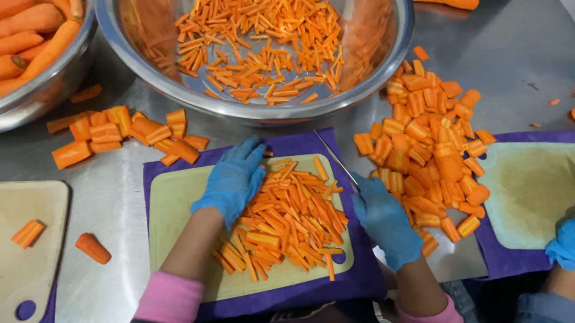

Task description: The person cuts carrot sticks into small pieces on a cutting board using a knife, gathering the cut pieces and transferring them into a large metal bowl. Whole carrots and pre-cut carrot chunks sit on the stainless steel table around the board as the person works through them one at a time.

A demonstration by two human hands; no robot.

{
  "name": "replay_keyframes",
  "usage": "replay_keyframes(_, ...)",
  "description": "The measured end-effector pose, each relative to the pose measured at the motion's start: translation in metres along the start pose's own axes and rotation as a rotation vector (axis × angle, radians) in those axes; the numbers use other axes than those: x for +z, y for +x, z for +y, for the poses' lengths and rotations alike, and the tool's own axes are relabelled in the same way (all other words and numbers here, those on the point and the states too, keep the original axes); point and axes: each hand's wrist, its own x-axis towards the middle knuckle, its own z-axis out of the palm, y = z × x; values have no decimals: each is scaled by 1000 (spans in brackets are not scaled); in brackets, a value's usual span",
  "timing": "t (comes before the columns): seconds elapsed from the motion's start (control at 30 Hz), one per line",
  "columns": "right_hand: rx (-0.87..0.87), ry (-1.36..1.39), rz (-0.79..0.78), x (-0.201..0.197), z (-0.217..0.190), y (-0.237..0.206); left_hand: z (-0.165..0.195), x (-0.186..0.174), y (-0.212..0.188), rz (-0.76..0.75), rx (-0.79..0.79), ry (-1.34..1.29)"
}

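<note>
I see left hand (230,179) spread flat on orange carrot sticks (283,220); right hand (386,221) grips thin steel knife (335,159). Risk: blade near gloved fingers, sticks sliding off pale green cutting board (170,211).

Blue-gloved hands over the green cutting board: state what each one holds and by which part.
The right hand grips a thin steel knife by its handle, hidden in the fist. The left hand holds nothing, resting flat on the orange carrot sticks.

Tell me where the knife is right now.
In the head view, the knife is in the right hand, right of the carrot sticks on the middle cutting board, its tip toward the big bowl.
</note>
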Motion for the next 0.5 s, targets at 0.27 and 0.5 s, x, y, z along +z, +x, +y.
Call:
replay_keyframes(0.27, 466, 225, -509, -3, -39, -8, 2, 18, 16, -233, -137, 71)
replay_keyframes(0.5, 377, 461, -393, -29, -49, 7, 22, -21, -65, 99, -301, 64)
